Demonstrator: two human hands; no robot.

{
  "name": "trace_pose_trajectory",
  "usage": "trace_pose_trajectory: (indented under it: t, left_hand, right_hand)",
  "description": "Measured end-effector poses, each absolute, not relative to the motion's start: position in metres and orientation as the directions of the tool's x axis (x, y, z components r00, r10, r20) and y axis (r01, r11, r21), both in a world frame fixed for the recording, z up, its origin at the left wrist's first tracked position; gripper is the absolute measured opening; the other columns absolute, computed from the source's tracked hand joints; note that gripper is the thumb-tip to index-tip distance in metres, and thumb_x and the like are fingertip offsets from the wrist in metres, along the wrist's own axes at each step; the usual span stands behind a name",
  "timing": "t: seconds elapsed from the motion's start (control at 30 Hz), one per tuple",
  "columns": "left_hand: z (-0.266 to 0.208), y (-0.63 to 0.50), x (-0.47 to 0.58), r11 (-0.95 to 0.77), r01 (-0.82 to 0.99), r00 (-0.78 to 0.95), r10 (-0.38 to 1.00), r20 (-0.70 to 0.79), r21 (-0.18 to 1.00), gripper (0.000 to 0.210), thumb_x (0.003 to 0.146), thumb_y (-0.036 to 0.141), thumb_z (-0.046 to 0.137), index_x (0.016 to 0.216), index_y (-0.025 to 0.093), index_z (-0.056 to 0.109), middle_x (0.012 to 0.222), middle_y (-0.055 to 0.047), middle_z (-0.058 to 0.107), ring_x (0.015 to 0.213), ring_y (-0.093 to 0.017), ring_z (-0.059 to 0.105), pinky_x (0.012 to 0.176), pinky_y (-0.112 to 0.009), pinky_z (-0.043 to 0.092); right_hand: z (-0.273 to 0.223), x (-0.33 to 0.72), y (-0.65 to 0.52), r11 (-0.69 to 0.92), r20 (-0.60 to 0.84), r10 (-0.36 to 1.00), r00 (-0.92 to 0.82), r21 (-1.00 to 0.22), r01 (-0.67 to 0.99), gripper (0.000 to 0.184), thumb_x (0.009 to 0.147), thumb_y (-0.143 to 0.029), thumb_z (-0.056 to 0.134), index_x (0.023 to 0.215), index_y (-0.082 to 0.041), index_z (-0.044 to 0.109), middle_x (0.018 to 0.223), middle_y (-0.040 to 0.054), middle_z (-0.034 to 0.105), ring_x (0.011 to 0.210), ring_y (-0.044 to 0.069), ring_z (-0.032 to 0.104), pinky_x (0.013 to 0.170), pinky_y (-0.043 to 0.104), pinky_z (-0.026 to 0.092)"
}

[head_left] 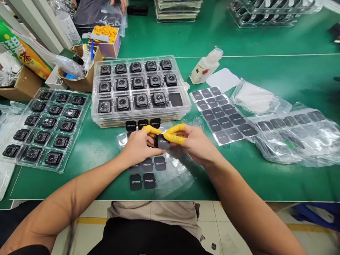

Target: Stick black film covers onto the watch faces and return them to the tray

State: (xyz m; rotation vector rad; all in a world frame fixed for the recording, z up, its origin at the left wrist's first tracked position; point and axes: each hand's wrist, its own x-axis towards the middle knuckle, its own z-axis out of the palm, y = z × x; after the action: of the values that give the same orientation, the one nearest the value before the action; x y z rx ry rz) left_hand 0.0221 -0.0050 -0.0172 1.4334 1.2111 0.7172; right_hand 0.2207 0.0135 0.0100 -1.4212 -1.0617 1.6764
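A black smartwatch case (163,142) is held between both hands over the table, its face marked "HiFuture". My left hand (138,144) is closed round its left side, with a yellow finger cot on a fingertip. Yellow cots also cover fingers of my right hand (193,141), which pinch the face's upper right edge; whether they grip the case or only a film on it is unclear. Beneath the hands lies a clear sheet of dark HiFuture screen films (147,164), partly hidden by them. The clear tray (140,86) beyond holds several watches face down, with one bare compartment at front right.
Another watch-filled tray (57,118) lies left. Rightward are a sheet of films (225,122), a white bottle (205,67) and plastic bags (294,141). Small boxes (85,76) stand at back left. Another person's hand (119,4) shows at the far edge.
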Motion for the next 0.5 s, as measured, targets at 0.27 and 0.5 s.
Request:
trace_pose_trajectory:
  t: [0.27,0.5]
  left_hand:
    - [-0.0113,-0.0061,0.0246,0.095,0.354,0.264,0.944,-0.197,0.93,0.04,0.067,0.03,0.091,0.095,0.019,0.066,0.068,0.002,0.073,0.065,-0.018,0.072,0.06,-0.028,0.05]
    - [-0.0115,-0.0048,0.025,0.082,0.349,0.28,0.942,-0.188,0.933,0.042,0.068,0.029,0.091,0.101,0.018,0.067,0.07,0.002,0.075,0.067,-0.018,0.073,0.06,-0.028,0.05]
  right_hand:
    - [0.0024,0.2169,0.0051,-0.452,-0.442,0.89,-0.11,-0.886,-0.1,0.052,0.041,-0.048,0.106,0.075,-0.02,0.078,0.079,0.002,0.075,0.072,0.017,0.07,0.067,0.031,0.062]
    - [0.0016,0.2162,0.0061,-0.462,-0.452,0.885,-0.109,-0.88,-0.107,0.052,0.041,-0.047,0.106,0.074,-0.02,0.078,0.078,0.0021,0.076,0.07,0.016,0.071,0.067,0.03,0.061]
